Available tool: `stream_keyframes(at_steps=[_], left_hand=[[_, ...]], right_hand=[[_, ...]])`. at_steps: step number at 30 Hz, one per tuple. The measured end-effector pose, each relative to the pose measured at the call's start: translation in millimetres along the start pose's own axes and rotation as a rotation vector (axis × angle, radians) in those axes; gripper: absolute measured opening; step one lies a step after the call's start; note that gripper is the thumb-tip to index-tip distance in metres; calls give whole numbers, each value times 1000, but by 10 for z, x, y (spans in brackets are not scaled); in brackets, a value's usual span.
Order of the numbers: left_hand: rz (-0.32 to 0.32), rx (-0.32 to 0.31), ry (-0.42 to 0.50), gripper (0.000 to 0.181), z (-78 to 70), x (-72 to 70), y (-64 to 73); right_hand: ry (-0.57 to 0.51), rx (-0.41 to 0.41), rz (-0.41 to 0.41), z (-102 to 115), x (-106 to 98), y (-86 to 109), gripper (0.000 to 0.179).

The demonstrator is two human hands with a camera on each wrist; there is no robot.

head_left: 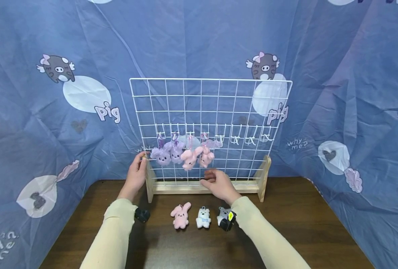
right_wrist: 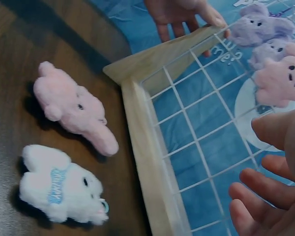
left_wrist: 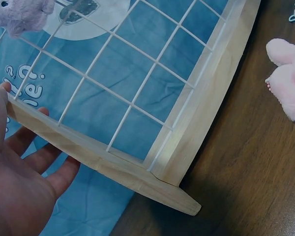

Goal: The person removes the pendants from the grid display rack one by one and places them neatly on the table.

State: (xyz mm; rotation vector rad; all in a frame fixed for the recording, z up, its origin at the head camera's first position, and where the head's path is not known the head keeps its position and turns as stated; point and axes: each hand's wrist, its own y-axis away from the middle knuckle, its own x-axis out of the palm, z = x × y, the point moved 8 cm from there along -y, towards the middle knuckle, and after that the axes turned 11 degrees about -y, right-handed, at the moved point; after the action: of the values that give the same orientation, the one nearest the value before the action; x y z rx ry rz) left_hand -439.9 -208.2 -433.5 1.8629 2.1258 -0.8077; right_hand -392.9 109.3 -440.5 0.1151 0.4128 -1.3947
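My left hand (head_left: 135, 175) grips the left upright (left_wrist: 88, 152) of a wooden stand, its thumb near the top and its fingers behind the wood. Before the lower part of the white wire grid (head_left: 219, 87), my right hand (head_left: 220, 184) hovers with loosely bent fingers and holds nothing. Two purple plush keychains (head_left: 163, 157) hang from hooks at the left. Beside them hang two pink plush keychains (head_left: 189, 158), just above and left of my right hand.
On the brown table (head_left: 172, 250) lie a pink plush bunny (head_left: 180, 216), a white plush (head_left: 203, 218) with a blue bow, and a grey plush (head_left: 223, 213) partly hidden by the right wrist camera. Several bare hooks (head_left: 250, 140) line the grid's right half. Blue printed cloth (head_left: 185, 37) surrounds the table.
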Motion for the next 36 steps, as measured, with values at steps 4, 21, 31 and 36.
stream_keyframes(at_steps=[4, 21, 31, 36], left_hand=[[-4, 3, 1, 40, -4, 0, 4], [7, -5, 1, 40, -14, -2, 7], [4, -12, 6, 39, -14, -7, 0], [9, -20, -2, 40, 4, -3, 7]], right_hand=[[35, -34, -40, 79, -89, -14, 43], [-46, -102, -102, 380, -264, -137, 52], [-58, -166, -116, 589, -326, -246, 49], [-64, -160, -148, 604, -336, -283, 49]])
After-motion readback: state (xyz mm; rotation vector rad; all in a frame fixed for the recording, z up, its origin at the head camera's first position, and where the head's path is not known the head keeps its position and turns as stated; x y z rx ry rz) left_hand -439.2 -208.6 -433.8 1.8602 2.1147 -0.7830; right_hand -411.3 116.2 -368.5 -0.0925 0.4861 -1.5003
